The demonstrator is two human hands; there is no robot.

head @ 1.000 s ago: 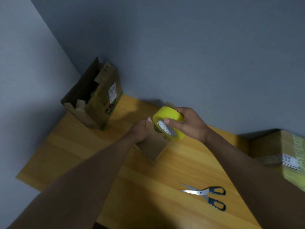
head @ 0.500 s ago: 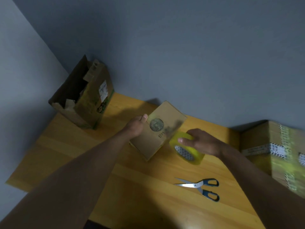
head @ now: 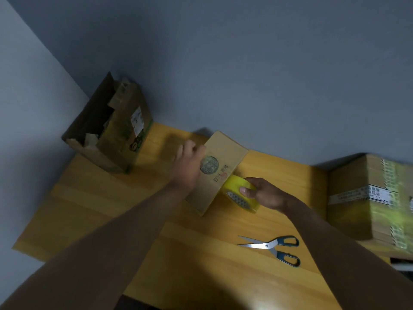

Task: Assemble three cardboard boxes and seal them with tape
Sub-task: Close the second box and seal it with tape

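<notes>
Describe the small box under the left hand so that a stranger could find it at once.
On the wooden table, look near the back wall, between the open box in the corner and the large taped box at right. The small box lies there closed, with a round printed emblem, and a yellow tape roll touches its edge.

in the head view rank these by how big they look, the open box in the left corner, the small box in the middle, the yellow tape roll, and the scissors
1. Open box, largest.
2. Small box.
3 and 4. Scissors and yellow tape roll: too close to rank; the scissors are longer but thin and nearer the camera, the roll bulkier.
</notes>
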